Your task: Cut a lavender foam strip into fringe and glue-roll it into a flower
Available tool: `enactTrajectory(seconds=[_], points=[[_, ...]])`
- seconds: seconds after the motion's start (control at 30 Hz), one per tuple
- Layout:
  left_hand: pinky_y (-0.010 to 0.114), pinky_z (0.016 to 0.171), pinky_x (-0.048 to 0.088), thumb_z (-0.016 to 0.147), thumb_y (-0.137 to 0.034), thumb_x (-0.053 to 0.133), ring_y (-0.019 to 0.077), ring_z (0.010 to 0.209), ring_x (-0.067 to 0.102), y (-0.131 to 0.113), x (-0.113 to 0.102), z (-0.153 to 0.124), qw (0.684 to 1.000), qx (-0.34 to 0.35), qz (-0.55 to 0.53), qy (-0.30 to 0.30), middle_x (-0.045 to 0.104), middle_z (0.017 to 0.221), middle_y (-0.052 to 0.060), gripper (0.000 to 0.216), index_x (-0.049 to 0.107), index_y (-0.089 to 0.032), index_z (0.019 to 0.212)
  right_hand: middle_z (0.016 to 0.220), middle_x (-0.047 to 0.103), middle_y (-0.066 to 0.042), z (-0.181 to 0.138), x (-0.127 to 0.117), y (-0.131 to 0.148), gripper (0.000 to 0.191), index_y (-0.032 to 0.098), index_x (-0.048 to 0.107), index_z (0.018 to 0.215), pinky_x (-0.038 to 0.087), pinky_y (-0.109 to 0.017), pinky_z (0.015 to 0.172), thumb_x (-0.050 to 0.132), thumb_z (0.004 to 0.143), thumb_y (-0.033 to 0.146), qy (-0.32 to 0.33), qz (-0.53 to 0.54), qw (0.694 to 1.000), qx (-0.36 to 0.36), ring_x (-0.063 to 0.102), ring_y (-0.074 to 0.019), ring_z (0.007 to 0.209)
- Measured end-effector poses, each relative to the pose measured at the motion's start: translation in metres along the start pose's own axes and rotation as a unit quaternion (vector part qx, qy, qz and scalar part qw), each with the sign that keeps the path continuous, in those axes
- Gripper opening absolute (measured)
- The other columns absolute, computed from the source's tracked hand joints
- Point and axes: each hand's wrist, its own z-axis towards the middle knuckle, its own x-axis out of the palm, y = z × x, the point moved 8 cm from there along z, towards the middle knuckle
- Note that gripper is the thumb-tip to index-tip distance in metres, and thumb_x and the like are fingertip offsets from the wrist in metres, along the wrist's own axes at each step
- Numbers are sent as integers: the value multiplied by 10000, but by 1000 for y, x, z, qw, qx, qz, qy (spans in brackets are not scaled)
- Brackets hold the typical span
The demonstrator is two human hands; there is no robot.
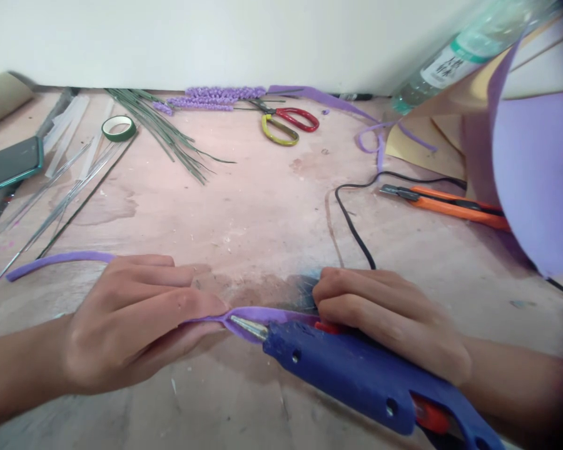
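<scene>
My left hand (141,312) is closed on a purple felt strip (65,257), pinching it between thumb and forefinger. One end of the strip sticks out to the left, past the back of the hand. Right of the pinch the strip parts into two layers, and the metal nozzle of a blue glue gun (338,362) sits between them. My right hand (380,306) wraps round the gun, with its red trigger partly showing under the fingers. The palm side of this hand is hidden, and so is the strip's right end.
Scissors (291,122), purple fuzzy stems (216,97), green wires (164,131) and green tape (119,128) lie toward the back. Clear sticks (68,134) and a phone (12,164) are left. On the right are an orange cutter (455,203), black cord (351,225), rolled purple sheet (539,181) and bottle (455,59).
</scene>
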Motion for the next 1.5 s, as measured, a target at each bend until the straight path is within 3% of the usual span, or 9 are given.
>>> enactTrajectory(seconds=[0.47, 0.7, 0.9, 1.5], points=[[320, 574, 526, 1041, -189, 531, 173, 655, 713, 0, -1, -2, 1000, 4, -8, 14, 777, 830, 8, 161, 643, -216, 1154, 790, 578, -13, -1, 0, -2, 216, 225, 499, 956, 467, -285, 604, 349, 1109, 249, -15, -1, 1000, 3, 611, -150, 685], [313, 508, 500, 1048, -205, 520, 149, 551, 663, -6, -6, 1, 999, 11, 40, -22, 755, 760, -25, 104, 619, -228, 1067, 783, 574, -12, 0, -2, 0, 216, 222, 492, 940, 467, -281, 601, 361, 1111, 241, -28, -6, 1000, 3, 608, -144, 681], [303, 411, 437, 1033, -152, 510, 131, 417, 567, -14, -11, 6, 992, 52, 79, -80, 658, 570, -48, 171, 662, -193, 964, 769, 587, -2, 1, -2, 0, 250, 221, 487, 928, 476, -264, 596, 327, 1121, 227, -29, -17, 999, -6, 614, -124, 672], [307, 361, 425, 1018, -95, 543, 116, 364, 548, -21, -22, 12, 985, 74, 66, -138, 664, 525, -31, 200, 678, -128, 873, 748, 562, -1, 1, -4, 0, 236, 217, 484, 908, 462, -269, 565, 378, 1115, 256, -44, -4, 999, -6, 587, -118, 639]])
